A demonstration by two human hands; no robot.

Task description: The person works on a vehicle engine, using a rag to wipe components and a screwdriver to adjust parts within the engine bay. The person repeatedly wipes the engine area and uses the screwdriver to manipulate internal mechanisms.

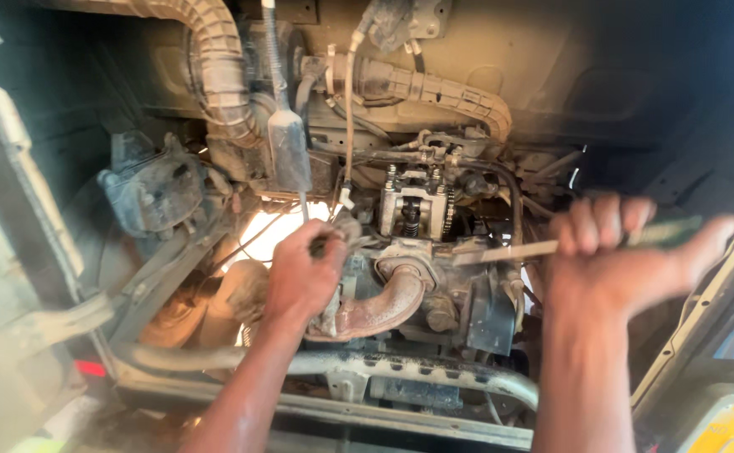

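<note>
From the head camera we look down into a grimy engine bay. Our landmark is the rusty exhaust pipe [383, 306] curving out of the middle of the engine.

Our right hand [614, 252], to the right of that pipe and a little above it, is closed in a fist around the greenish handle of a flat-bladed tool [509, 250]. Its pale blade points left, with the tip just above the pipe's flange. We judge the tool light and rigid. The handle may be greasy, so a full fist well back on it, as now, seems the safest grip. The blade looks thin, straight and worn.

Our left hand [304, 273], just left of the pipe, is curled tight around a small dark part [321, 246]; what it is we cannot tell.

Above the pipe sits the open valve gear [417, 205] with a coil spring showing. Farther up and left, a ribbed hose [216, 59] bends downward.
</note>
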